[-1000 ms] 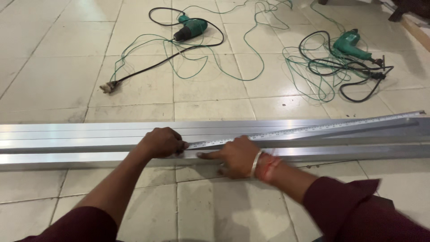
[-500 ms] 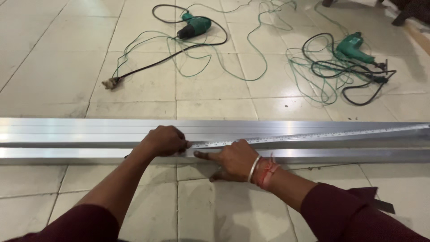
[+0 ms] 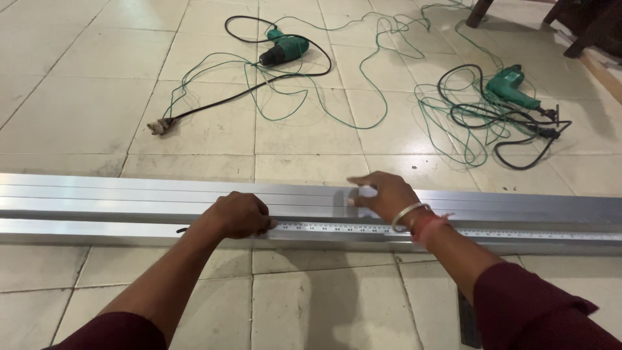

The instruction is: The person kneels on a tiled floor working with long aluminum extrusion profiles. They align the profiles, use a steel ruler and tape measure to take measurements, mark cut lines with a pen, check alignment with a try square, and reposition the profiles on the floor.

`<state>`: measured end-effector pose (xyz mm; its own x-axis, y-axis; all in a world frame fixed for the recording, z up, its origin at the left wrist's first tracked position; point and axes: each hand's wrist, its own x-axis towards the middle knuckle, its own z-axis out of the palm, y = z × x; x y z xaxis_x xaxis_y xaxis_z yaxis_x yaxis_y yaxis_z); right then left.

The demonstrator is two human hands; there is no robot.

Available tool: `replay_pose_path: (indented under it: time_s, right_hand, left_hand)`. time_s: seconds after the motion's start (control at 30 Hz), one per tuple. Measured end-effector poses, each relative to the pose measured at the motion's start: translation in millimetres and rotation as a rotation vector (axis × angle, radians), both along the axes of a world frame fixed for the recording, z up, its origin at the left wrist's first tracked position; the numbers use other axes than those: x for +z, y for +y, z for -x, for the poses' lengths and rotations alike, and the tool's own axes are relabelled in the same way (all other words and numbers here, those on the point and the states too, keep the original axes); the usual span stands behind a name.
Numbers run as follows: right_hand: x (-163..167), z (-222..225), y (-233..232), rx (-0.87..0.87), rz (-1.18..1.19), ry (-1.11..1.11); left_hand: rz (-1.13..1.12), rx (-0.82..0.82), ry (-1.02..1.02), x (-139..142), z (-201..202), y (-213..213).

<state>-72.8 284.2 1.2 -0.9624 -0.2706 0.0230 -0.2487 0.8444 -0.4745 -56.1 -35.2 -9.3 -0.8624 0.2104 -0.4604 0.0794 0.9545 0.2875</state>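
On grey aluminium rails (image 3: 97, 201), left hand (image 3: 236, 215) apparently pins steel ruler (image 3: 363, 228).

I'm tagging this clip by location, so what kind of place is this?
Likely an indoor work area used for metal fabrication: long aluminium profiles and a steel ruler lie on a tiled floor, with two green corded drills beyond.

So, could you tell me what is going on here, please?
A person is bent over long aluminium rails lying on a tiled floor. The left hand presses down a steel ruler laid along them; the right hand rests on the rails beside it. Two green drills lie beyond among tangled cords.
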Motion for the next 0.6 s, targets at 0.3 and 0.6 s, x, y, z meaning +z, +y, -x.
replay_pose_path:
  time_s: [0.3, 0.6]
  right_hand:
    - [-12, 26, -34, -0.288, 0.011, -0.378]
    - [-22, 42, -28, -0.196, 0.012, -0.425]
  left_hand:
    - [-0.005, 0.003, 0.007, -7, 0, -1]
    - [-0.015, 0.011, 0.020, -3, -3, 2]
